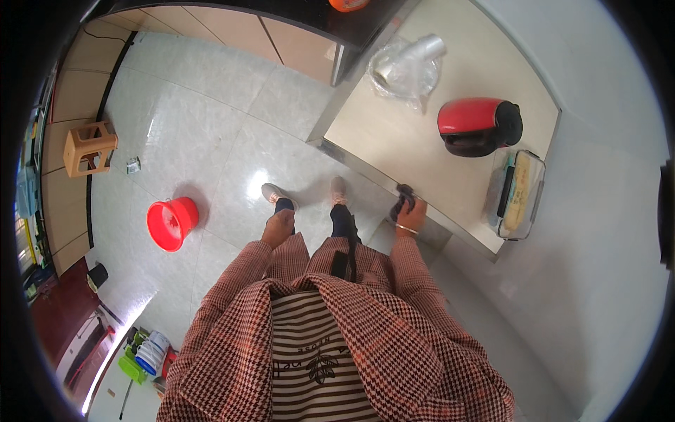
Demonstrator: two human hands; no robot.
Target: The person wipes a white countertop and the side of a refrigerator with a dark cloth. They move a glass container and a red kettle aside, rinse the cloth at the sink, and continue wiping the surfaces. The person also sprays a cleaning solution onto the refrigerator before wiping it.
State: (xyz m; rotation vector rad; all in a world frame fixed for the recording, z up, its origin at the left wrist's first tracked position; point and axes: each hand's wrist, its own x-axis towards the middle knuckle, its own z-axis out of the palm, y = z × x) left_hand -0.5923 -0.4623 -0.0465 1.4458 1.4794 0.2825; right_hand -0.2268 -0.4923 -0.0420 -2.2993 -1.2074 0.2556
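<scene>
My right hand grips a dark, crumpled cloth against the front edge of a pale countertop. A bracelet circles that wrist. My left hand hangs in front of my body with its fingers curled, and nothing shows in it. On the countertop stands a red electric kettle with a black handle and lid. Behind it, towards the far corner, lie a clear plastic bag and a roll of clear plastic. Nearer the wall is a clear lidded food container with yellowish contents.
A red bucket stands on the tiled floor to my left. Beyond it are a tan plastic stool and a small packet. Cabinets line the left side. A white wall rises at the right.
</scene>
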